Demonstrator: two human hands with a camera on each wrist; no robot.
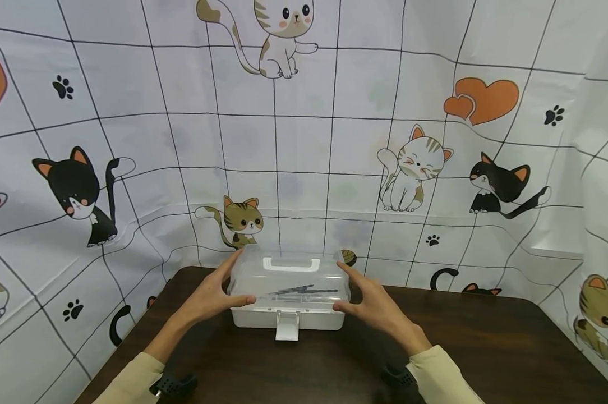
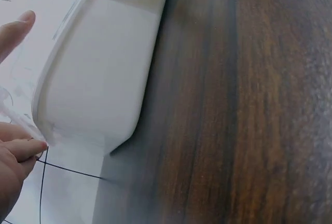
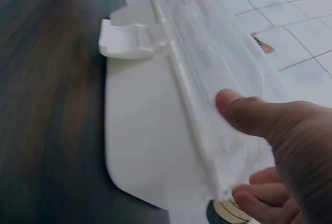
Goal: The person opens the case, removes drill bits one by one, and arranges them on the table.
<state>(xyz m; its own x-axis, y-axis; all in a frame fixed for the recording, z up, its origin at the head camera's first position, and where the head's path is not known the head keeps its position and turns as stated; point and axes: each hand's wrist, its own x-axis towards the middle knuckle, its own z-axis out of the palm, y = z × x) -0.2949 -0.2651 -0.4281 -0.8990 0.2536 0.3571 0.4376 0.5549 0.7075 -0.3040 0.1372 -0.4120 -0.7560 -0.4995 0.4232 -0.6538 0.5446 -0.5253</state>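
A storage box with a clear lid (image 1: 304,280) and a white base (image 1: 253,318) stands at the far side of the table. My left hand (image 1: 210,294) holds the lid's left end, thumb on the front and fingers around the side. At the opposite end, my right hand (image 1: 377,306) holds the lid the same way; in the right wrist view its thumb lies over the clear plastic. A white latch (image 1: 287,326) hangs loose, flipped down from the front. On top is a white handle (image 1: 291,265). Dark slim items (image 1: 304,290) show through the lid.
The dark wooden table (image 1: 334,370) extends in front of the box and to both sides. Close behind it hangs a white gridded curtain (image 1: 304,146) printed with cartoon cats. Dark wrist bands (image 1: 175,384) sit beside the sleeves.
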